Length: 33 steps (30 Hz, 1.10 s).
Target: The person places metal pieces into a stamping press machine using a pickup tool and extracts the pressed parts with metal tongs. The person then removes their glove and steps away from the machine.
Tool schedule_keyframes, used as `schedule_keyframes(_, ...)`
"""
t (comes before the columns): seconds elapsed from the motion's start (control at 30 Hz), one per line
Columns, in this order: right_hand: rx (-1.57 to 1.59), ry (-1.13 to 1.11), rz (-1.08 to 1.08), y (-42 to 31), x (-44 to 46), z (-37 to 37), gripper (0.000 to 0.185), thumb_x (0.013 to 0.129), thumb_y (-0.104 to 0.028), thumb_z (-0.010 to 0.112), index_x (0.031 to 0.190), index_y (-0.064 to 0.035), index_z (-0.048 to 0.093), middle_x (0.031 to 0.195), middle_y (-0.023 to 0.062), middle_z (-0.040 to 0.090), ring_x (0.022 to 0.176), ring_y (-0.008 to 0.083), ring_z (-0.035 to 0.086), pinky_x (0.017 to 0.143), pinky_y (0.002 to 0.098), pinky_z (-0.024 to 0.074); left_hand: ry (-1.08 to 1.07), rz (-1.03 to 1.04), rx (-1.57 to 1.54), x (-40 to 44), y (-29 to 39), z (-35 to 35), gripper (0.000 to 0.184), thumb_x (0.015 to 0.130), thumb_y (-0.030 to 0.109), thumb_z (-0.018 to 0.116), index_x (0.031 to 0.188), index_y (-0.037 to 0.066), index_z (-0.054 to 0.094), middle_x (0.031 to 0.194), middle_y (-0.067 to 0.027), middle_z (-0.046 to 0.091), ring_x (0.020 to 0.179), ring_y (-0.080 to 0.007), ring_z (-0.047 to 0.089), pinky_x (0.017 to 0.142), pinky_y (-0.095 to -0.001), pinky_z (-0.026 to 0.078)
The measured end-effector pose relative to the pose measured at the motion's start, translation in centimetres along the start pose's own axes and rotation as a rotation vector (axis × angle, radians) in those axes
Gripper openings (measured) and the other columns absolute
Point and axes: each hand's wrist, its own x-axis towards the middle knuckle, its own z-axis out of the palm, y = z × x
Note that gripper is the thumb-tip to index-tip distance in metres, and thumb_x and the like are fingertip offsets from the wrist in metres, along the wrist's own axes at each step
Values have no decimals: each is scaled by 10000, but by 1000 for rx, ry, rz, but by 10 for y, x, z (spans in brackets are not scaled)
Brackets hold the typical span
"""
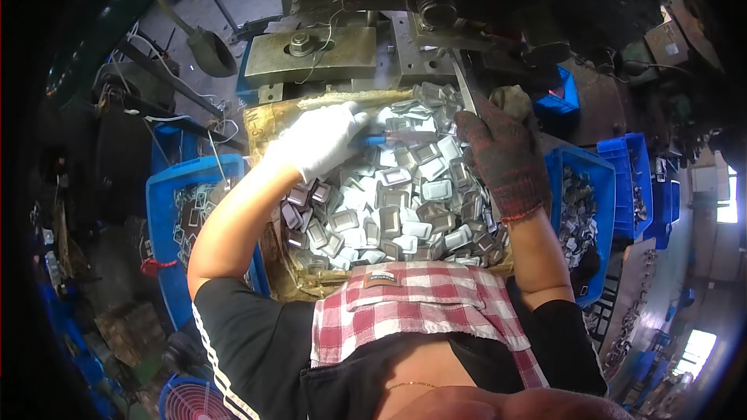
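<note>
My left hand [323,140], in a white glove, is closed at the left side of a heap of small rectangular metal parts [393,198]. From its fingers sticks out a slim tool with a blue handle [375,140]; a blurred, thin end reaches right over the parts. My right hand [506,155], in a dark red-and-black knit glove, is closed around a long, flat, pointed metal tool [464,84] like a pair of tweezers. Its tip points up toward the press die. The heap lies on a worn cardboard-lined surface [261,120] in front of me.
Ahead is a press with a bolted steel clamp block [311,54] and a die block [416,58]. Blue bins with metal pieces stand at left [159,210] and right [605,225]. A lamp head [212,53] hangs at upper left. A fan [194,400] is at lower left.
</note>
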Motion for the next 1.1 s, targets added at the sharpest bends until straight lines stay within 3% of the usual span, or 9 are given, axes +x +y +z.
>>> schedule_keyframes(0.17,-366,170,-178,5,-1,-1,332,912,-216,683,1213,-76,678,903,60,661,714,122,648,585,250,497,-4,-148,-54,-4,9,-6,303,816,228,731,1043,40,659,979,-180,648,875,-376,671,798,-425,543)
schedule_keyframes(0.3,-173,73,65,-9,-22,-30,359,908,-166,699,1261,-104,665,1097,130,649,831,194,649,735,315,516,208,-412,-431,-8,-5,-12,323,873,296,730,1009,14,652,905,-144,695,711,-274,686,717,-363,544)
schedule_keyframes(0.37,-49,-6,219,-26,-35,-35,369,913,-147,681,1280,-108,662,1037,108,645,761,157,603,676,291,473,220,-504,-851,-10,-12,-11,346,899,333,732,981,8,648,894,-108,701,680,-203,680,684,-331,535)
schedule_keyframes(0.4,29,-54,313,-39,-44,-34,369,919,-140,660,1287,-105,663,929,68,644,662,101,558,580,250,425,229,-589,-891,-8,-6,-17,357,910,343,740,995,11,642,885,-46,672,694,-130,654,663,-304,523)
schedule_keyframes(0.43,108,-102,409,-46,-52,-31,371,926,-133,638,1295,-102,663,820,28,643,562,45,512,483,210,378,280,-602,-940,-6,-5,-14,352,908,332,743,1009,10,639,878,-47,667,682,-128,645,657,-295,519)
schedule_keyframes(0.53,396,-238,411,-44,-72,-21,379,965,-169,670,1326,-61,632,791,-7,671,568,33,536,511,216,431,343,-692,-1120,-2,-1,-6,338,908,293,739,1068,15,633,869,-55,669,662,-111,611,639,-260,507)
schedule_keyframes(0.63,375,-346,366,-49,-77,-13,389,971,-187,673,1332,-50,624,818,2,668,584,37,535,526,225,440,342,-535,-1308,-5,-6,0,301,906,263,735,1061,23,640,881,-63,683,692,-110,621,632,-251,509)
schedule_keyframes(0.93,274,-439,287,-44,-78,-6,406,979,-199,656,1341,-25,605,848,50,702,640,67,590,578,269,485,263,-485,-1583,-3,4,2,280,914,225,730,1096,31,645,894,-63,698,697,-104,622,635,-233,516)
schedule_keyframes(1.1,214,-429,161,-40,-76,-7,387,982,-162,637,1332,-1,600,949,115,743,776,121,677,688,298,541,255,-479,-1480,-4,-3,6,312,890,196,732,1132,26,630,897,-68,690,754,-115,631,690,-262,525)
